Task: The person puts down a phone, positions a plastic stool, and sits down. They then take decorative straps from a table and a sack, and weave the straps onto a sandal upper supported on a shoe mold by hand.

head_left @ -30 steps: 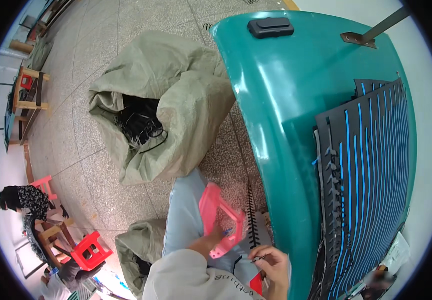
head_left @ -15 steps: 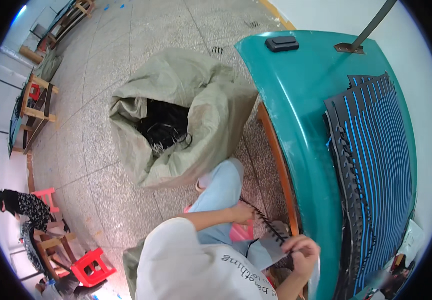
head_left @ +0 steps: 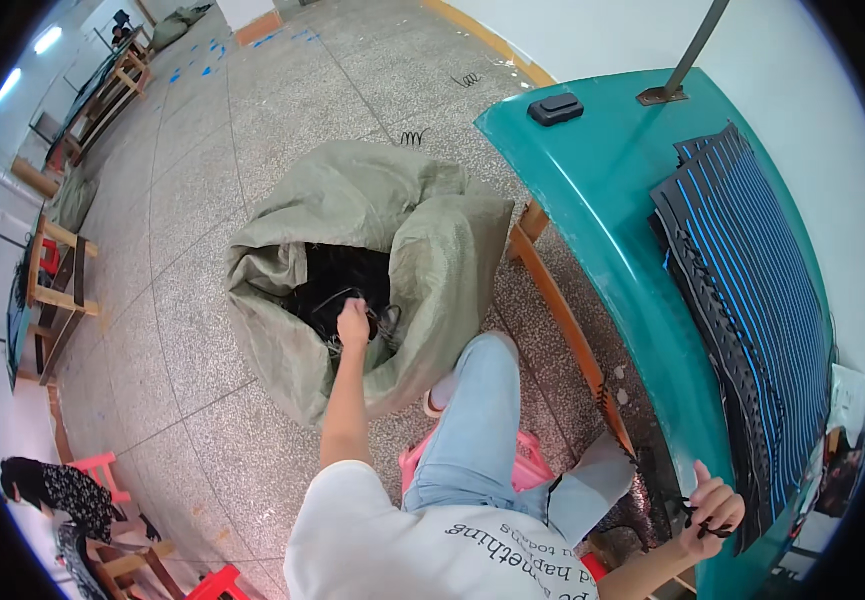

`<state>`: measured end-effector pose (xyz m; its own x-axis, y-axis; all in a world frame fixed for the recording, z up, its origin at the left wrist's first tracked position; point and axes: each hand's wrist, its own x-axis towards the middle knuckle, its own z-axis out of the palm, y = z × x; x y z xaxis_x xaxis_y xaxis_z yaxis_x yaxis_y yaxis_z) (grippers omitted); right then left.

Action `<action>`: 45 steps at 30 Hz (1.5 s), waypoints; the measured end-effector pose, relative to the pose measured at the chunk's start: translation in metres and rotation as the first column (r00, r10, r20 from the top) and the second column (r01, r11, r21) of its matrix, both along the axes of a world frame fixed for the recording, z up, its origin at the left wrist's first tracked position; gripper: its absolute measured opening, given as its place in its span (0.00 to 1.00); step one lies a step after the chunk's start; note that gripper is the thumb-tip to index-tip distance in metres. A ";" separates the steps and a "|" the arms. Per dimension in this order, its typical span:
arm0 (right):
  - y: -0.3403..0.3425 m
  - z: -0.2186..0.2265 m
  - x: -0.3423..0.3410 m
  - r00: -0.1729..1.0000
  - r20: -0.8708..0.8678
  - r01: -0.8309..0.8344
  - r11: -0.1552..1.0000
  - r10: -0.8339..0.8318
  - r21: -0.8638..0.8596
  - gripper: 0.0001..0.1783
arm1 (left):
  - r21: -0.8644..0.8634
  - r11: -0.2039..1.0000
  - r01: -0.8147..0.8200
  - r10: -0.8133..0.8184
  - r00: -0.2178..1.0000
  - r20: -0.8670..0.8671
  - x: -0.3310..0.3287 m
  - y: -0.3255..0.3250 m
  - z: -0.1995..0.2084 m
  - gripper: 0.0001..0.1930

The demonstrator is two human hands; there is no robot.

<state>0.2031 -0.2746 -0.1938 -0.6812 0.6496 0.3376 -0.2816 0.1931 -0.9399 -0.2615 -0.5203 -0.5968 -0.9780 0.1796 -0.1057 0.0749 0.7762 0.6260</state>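
At eleven o'clock the gaping sack (head_left: 453, 240) admitted the left hand (head_left: 354, 322), bunched, hold unclear; at three, the right hand (head_left: 715, 512) curled loosely round a strip (head_left: 690, 511).

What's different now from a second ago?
The left hand moved from by the pink stool forward and leftward, into the mouth of the sack. The right hand still holds a thin black piece; the striped sheets stay on the green table.

Left hand (head_left: 355, 322) in sack (head_left: 448, 265); right hand (head_left: 715, 512) holding strip (head_left: 691, 517).
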 end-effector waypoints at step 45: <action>0.055 -0.013 0.217 0.886 0.161 0.460 0.792 -0.434 -0.402 0.07 | -0.328 -0.179 0.928 -0.611 -0.366 -0.702 0.513 0.291 0.369 0.06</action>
